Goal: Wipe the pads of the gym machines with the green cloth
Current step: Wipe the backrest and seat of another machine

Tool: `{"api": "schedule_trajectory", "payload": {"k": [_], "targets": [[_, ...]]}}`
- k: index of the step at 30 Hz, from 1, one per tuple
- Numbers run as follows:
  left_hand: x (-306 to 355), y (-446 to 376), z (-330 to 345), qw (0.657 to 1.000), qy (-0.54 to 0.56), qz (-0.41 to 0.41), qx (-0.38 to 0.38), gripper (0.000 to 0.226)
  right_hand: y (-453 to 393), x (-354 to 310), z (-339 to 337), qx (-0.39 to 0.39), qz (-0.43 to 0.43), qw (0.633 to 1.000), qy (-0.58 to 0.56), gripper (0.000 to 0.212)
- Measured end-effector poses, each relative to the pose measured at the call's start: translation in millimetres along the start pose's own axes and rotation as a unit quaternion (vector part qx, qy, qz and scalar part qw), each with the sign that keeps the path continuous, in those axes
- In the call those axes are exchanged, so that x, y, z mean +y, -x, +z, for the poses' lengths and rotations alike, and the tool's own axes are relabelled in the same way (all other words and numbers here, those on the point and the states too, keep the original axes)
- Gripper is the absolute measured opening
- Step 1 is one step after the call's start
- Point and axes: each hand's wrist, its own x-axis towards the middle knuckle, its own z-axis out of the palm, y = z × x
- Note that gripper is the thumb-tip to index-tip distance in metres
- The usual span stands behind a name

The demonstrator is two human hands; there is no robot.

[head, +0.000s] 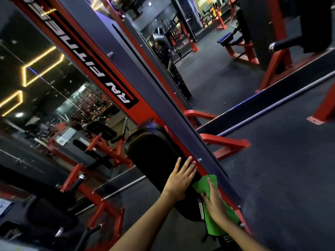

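A long black pad [154, 151] is fixed along the red and grey upright of a gym machine [126, 66] in the middle of the view. My left hand [181, 180] lies flat on the pad's lower part, fingers straight. My right hand [215, 201] presses the green cloth [212, 225] against the pad's right edge beside the red frame, fingers mostly straight over the cloth. Part of the cloth hangs below my wrist.
A mirror wall behind the machine reflects a person [168, 58] wearing a headset and more red machines. Black padded seats [45, 214] stand at the lower left. Red frame feet [226, 145] rest on dark rubber floor [281, 178] to the right.
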Motion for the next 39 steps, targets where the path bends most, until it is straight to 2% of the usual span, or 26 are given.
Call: {"api": "schedule_trajectory", "payload": {"k": [5,10,16,20,25,29,33,39], "targets": [[11,-1,-2,0.999,-0.008,0.016,0.03,0.082,9,8,-5,-0.011,-0.008,1.0,0.006,0.061],[12,3,-10,1.0,0.019,0.013,0.021,0.08,14,34,-10,-0.045,0.09,0.995,-0.015,0.065],[21,2,-3,0.999,0.033,0.02,0.022,0.083,16,24,-3,-0.034,0.058,0.997,-0.026,0.065],[32,1,0,0.999,0.028,0.025,0.014,0.081,20,50,-6,-0.061,0.126,0.989,-0.04,0.073],[33,-3,4,0.999,0.027,0.023,0.033,0.075,8,52,-12,-0.097,0.159,0.981,-0.062,0.071],[28,-2,2,0.996,0.07,0.008,0.058,0.076,5,42,-13,-0.085,0.21,0.972,-0.06,0.062],[10,4,-4,0.984,0.1,-0.095,0.113,0.08,-2,9,-14,-0.067,0.197,0.974,-0.084,0.057],[-29,13,-8,0.978,0.084,-0.113,0.153,0.08,-30,-52,-10,-0.039,0.093,0.992,-0.077,0.064]]}}
